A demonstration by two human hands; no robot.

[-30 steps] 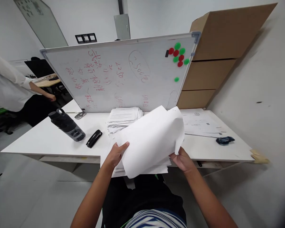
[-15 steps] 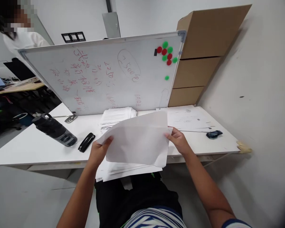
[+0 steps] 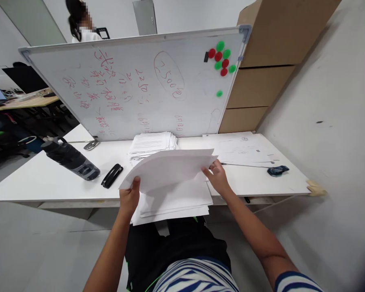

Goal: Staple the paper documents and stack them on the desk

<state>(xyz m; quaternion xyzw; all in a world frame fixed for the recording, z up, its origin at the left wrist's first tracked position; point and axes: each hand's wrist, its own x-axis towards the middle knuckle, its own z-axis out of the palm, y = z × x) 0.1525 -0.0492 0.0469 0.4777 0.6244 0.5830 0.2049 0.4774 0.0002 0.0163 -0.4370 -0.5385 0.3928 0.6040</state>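
Note:
My left hand [image 3: 130, 198] pinches the left edge of a white paper sheet [image 3: 170, 168], thumb on top. At its right side, my right hand [image 3: 216, 175] grips the edge with thumb and fingers. The sheet bows upward between the two hands; whether it is one sheet or several I cannot tell. Below it lies a loose stack of white paper [image 3: 176, 207], overhanging the table's front edge above my lap. Behind the held sheet stands a thicker pile of printed papers [image 3: 152, 142]. To the left of my left hand is a black stapler [image 3: 112, 176].
A dark water bottle [image 3: 73, 160] stands on the white table [image 3: 24, 184] at left. A whiteboard [image 3: 124, 89] with round magnets leans behind, beside stacked cardboard boxes [image 3: 261, 85]. Flat printed sheets [image 3: 240, 148] and a dark small object [image 3: 278, 170] lie at right. Beyond the board is a person [image 3: 86, 35].
The held sheet has tipped and shifted, uncovering more of the stack beneath. My right hand has moved left. The view has shifted slightly, and the person behind the board appears farther right.

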